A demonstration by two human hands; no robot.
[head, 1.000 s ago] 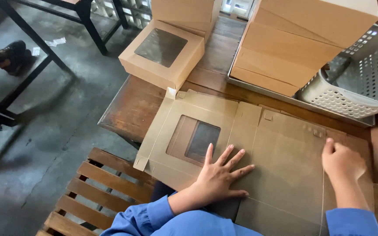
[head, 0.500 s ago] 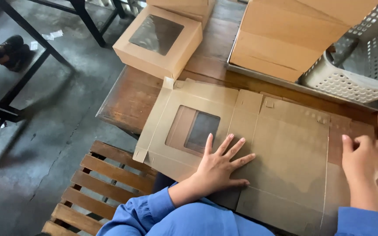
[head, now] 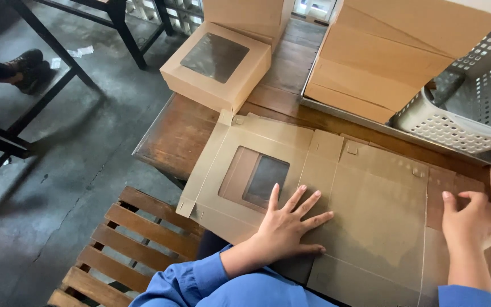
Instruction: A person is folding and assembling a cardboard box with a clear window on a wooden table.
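The flat, unfolded brown cardboard box blank with a clear window panel [head: 336, 210] lies spread across the dark wooden worktop [head: 177, 133], its window end overhanging the near edge. The left hand [head: 285, 227] rests on it palm down, fingers splayed, just beside the window; its grip is released and holds nothing, only pressing. The right hand [head: 468, 219] sits at the blank's far right flap, fingers curled at the edge; whether it pinches the flap cannot be told. In my judgement, a clean fold calls for firm, even pressure near the score line, while the flap lifts along the crease rather than across it. Behind stand a finished brown windowed box [head: 217, 65], a stack of plain brown boxes [head: 393, 51] and a white perforated plastic basket [head: 467, 108]. A slatted wooden bench [head: 137, 244] lies below.
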